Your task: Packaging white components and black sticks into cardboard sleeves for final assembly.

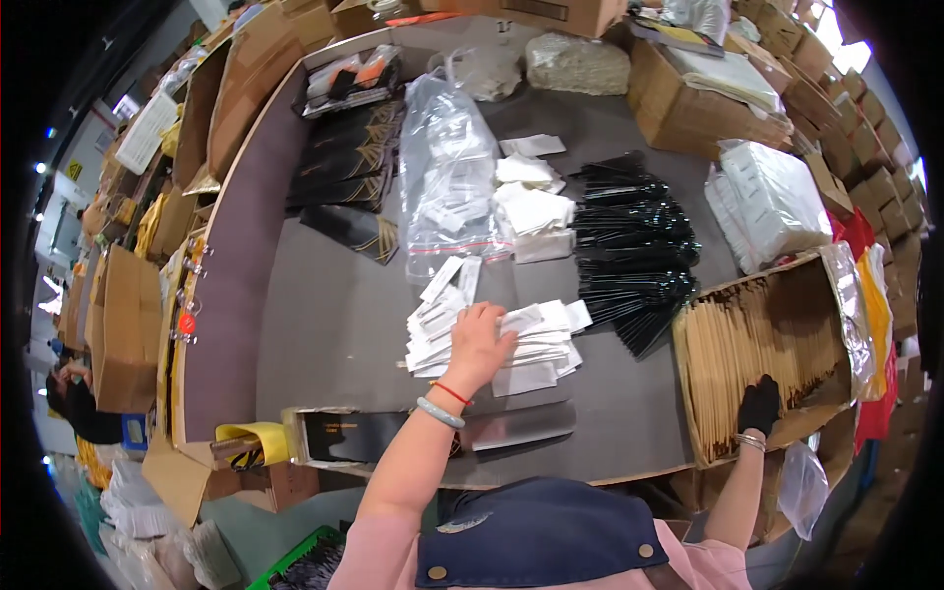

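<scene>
My left hand [480, 339], bare, rests on a loose pile of small white paper packets [536, 339] at the middle of the table. Its fingers lie over the packets and the thumb stands apart. In a black glove, my right hand [760, 405] reaches into an open cardboard box [695, 418] at the right. It touches the tightly packed rows of thin, pale wooden-looking strips [737, 344] in that box; its fingers are too dark to make out. Right of the packets lies a row of black, pleated bundles in shiny clear wrap [634, 236].
A clear plastic bag [447, 167] with more white packets lies behind the pile, beside further white packets [536, 211]. Black sleeves with gold lines [339, 167] are stacked at the far left. Wrapped white stacks [772, 202] sit behind the box. A raised board [231, 256] edges the table's left.
</scene>
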Demonstrator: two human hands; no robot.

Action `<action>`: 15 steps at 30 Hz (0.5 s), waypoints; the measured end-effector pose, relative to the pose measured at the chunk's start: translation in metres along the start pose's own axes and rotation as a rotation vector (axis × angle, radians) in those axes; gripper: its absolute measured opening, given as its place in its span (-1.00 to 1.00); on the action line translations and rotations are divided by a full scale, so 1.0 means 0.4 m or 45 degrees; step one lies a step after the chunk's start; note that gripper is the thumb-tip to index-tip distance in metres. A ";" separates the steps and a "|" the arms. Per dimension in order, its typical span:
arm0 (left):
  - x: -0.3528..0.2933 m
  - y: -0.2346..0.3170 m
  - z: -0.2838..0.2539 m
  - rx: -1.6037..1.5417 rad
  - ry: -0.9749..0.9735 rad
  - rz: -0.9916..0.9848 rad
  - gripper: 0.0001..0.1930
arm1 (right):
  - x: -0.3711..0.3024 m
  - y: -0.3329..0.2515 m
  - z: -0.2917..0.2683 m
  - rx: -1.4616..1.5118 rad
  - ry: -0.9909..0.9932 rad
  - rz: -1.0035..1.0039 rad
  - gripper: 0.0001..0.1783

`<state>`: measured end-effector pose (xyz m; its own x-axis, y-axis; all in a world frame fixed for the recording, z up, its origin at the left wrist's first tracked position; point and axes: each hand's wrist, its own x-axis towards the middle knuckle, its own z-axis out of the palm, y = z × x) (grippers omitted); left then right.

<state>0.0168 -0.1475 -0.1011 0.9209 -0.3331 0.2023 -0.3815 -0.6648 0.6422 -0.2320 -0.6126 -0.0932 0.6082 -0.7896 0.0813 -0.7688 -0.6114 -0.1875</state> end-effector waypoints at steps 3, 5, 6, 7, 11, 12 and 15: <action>0.012 0.032 -0.001 0.222 -0.187 -0.101 -0.62 | -0.012 -0.005 -0.004 -0.026 -0.057 0.124 -0.60; 0.010 0.027 -0.006 0.207 -0.184 -0.023 -0.59 | -0.016 0.015 0.011 0.317 0.393 0.169 -0.53; 0.013 0.029 -0.007 0.189 -0.128 0.032 -0.58 | 0.004 0.023 0.006 0.876 0.168 0.283 -0.48; 0.012 0.032 -0.009 0.176 -0.078 0.086 -0.58 | -0.007 -0.024 0.016 0.889 0.238 0.138 -0.48; 0.013 0.024 0.003 0.181 0.010 0.183 -0.57 | 0.017 -0.330 -0.019 0.559 0.053 -0.670 -0.66; 0.012 0.020 0.004 0.186 0.011 0.177 -0.57 | 0.028 -0.417 -0.034 0.611 0.096 -0.805 -0.68; 0.013 0.027 -0.001 0.184 0.072 0.250 -0.61 | 0.074 -0.530 -0.047 0.406 0.113 -0.953 -0.53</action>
<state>0.0175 -0.1558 -0.0929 0.8297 -0.4297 0.3564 -0.5569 -0.6812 0.4752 -0.0548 -0.5074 -0.0328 0.9100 -0.1873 0.3698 -0.0640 -0.9449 -0.3211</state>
